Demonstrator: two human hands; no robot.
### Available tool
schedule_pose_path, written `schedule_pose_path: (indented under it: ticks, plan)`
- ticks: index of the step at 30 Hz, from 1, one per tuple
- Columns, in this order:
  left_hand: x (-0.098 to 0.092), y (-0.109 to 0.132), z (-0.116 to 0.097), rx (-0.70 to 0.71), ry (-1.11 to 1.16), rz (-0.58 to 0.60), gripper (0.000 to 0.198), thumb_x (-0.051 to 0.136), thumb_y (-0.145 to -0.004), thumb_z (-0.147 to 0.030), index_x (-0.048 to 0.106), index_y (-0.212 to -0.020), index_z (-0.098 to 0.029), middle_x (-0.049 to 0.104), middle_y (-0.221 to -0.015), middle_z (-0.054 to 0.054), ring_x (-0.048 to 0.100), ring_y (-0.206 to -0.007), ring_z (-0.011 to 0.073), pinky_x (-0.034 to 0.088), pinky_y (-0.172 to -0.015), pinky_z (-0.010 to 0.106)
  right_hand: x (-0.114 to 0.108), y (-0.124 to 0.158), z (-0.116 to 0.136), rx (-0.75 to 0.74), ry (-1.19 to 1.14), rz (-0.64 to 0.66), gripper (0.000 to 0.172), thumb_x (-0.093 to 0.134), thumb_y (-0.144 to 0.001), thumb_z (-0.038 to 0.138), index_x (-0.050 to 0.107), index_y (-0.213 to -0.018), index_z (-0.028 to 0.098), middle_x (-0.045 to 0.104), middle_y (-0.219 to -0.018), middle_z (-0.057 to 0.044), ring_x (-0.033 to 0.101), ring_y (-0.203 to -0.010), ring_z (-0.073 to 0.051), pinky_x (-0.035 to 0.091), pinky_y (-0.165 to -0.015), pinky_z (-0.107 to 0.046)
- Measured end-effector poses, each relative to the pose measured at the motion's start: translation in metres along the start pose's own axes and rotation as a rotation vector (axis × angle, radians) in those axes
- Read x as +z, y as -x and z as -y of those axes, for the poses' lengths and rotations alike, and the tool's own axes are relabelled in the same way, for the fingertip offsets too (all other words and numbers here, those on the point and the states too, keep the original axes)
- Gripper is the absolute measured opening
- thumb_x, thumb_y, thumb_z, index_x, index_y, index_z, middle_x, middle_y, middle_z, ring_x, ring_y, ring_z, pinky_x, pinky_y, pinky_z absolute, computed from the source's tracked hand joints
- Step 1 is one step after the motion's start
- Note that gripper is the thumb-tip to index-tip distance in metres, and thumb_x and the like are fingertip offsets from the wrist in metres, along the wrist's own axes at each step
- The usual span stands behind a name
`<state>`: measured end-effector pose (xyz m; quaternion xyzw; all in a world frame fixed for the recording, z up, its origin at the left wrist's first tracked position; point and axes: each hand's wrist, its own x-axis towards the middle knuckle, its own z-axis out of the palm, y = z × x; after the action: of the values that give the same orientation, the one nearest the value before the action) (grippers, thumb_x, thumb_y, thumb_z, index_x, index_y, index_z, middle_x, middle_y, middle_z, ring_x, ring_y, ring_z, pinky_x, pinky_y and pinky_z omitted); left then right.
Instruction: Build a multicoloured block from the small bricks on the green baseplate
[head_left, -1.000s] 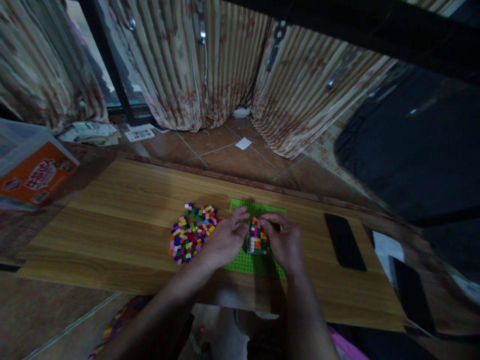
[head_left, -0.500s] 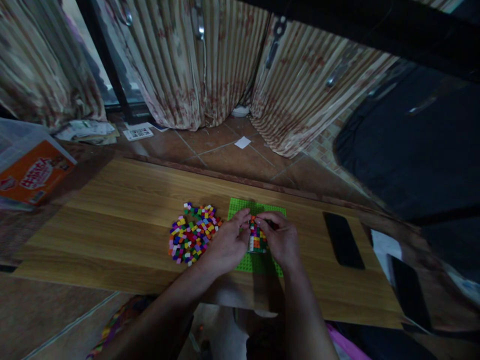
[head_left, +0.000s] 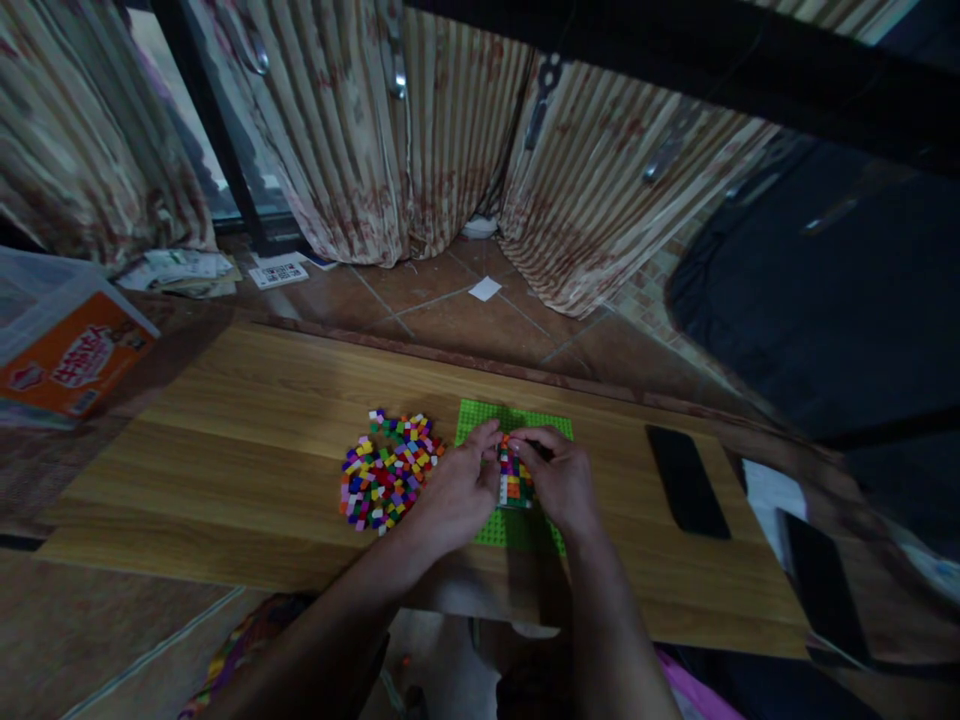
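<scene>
A small block tower (head_left: pixel 512 478) built of many-coloured bricks stands on a green studded baseplate (head_left: pixel 487 423) in the middle of the wooden table (head_left: pixel 247 410). My left hand (head_left: pixel 455 490) curls against the tower's left side, its fingers closed on it. From the right, my right hand (head_left: pixel 561 482) grips the tower, fingertips pinched over its top. Just left of my left hand lies a pile of loose coloured bricks (head_left: pixel 386 468) on the table.
A black phone (head_left: pixel 686 480) lies on the table to the right, and a second dark phone (head_left: pixel 823 585) sits further right. An orange-labelled box (head_left: pixel 71 355) stands at the far left. Curtains (head_left: pixel 420 120) and tiled floor (head_left: pixel 480 310) lie beyond the table.
Both hands have closed in slightly on the tower, and the right fingertips now sit over its top. The view has shifted a little.
</scene>
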<state>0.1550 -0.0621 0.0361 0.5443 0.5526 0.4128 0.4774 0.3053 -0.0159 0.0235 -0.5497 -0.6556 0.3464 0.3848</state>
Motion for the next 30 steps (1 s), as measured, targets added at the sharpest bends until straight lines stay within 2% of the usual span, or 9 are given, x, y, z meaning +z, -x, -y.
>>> schedule_pose_path:
  ticks: [4, 8, 11, 15, 21, 26, 30]
  plan:
    - [-0.010, -0.005, 0.001, 0.002, -0.045, -0.040, 0.048, 0.048, -0.088, -0.019, 0.053, -0.135, -0.014, 0.065, -0.128, 0.015, 0.066, -0.109, 0.0211, 0.049, -0.100, 0.036, -0.001, 0.001, -0.005, 0.016, -0.013, -0.012, 0.023, 0.070, -0.077, 0.040, 0.075, -0.090, 0.022, 0.074, -0.093, -0.006, 0.067, -0.087, -0.022, 0.051, -0.080, -0.036]
    - [-0.039, -0.014, 0.001, 0.016, -0.198, -0.160, 0.043, 0.047, -0.088, -0.020, 0.059, -0.129, -0.013, 0.067, -0.124, 0.014, 0.066, -0.109, 0.0216, 0.050, -0.097, 0.033, -0.003, 0.003, -0.004, 0.030, -0.060, -0.072, 0.033, 0.071, -0.077, 0.043, 0.073, -0.100, 0.019, 0.075, -0.097, -0.007, 0.069, -0.087, -0.022, 0.053, -0.080, -0.037]
    - [-0.065, -0.019, -0.001, -0.066, -0.482, -0.258, 0.040, 0.044, -0.085, -0.012, 0.066, -0.119, -0.014, 0.070, -0.120, 0.012, 0.065, -0.110, 0.0224, 0.047, -0.098, 0.032, -0.006, 0.004, -0.001, 0.004, -0.042, -0.174, 0.030, 0.064, -0.082, 0.043, 0.073, -0.097, 0.018, 0.076, -0.093, -0.007, 0.069, -0.086, -0.022, 0.053, -0.079, -0.036]
    - [-0.085, -0.021, 0.002, -0.141, -0.770, -0.247, 0.039, 0.043, -0.084, -0.011, 0.070, -0.111, -0.016, 0.072, -0.112, 0.011, 0.067, -0.105, 0.0231, 0.048, -0.093, 0.032, -0.010, 0.003, 0.000, -0.003, -0.016, -0.289, 0.028, 0.061, -0.085, 0.042, 0.074, -0.089, 0.017, 0.077, -0.090, -0.008, 0.070, -0.086, -0.023, 0.053, -0.081, -0.036]
    - [-0.083, -0.023, 0.009, -0.034, -1.002, -0.127, 0.029, 0.050, -0.082, -0.014, 0.073, -0.097, -0.018, 0.071, -0.101, 0.011, 0.064, -0.100, 0.0244, 0.049, -0.087, 0.031, -0.011, 0.004, 0.000, -0.004, 0.021, -0.266, 0.027, 0.062, -0.084, 0.042, 0.075, -0.085, 0.017, 0.077, -0.087, -0.008, 0.071, -0.084, -0.023, 0.053, -0.079, -0.036]
    - [-0.076, -0.019, 0.005, 0.025, -0.980, -0.013, 0.027, 0.052, -0.078, -0.011, 0.074, -0.092, -0.019, 0.069, -0.101, 0.009, 0.061, -0.100, 0.0224, 0.046, -0.090, 0.032, -0.011, 0.006, 0.001, -0.004, 0.035, -0.263, 0.027, 0.062, -0.085, 0.042, 0.075, -0.085, 0.018, 0.077, -0.088, -0.008, 0.071, -0.084, -0.024, 0.053, -0.079, -0.036]
    - [-0.068, -0.015, 0.004, 0.060, -0.984, 0.036, 0.019, 0.056, -0.080, -0.018, 0.074, -0.086, -0.020, 0.068, -0.096, 0.008, 0.060, -0.097, 0.0228, 0.045, -0.090, 0.034, -0.010, 0.006, 0.003, 0.002, 0.049, -0.265, 0.027, 0.061, -0.085, 0.041, 0.075, -0.087, 0.018, 0.077, -0.090, -0.008, 0.071, -0.086, -0.024, 0.053, -0.081, -0.036]
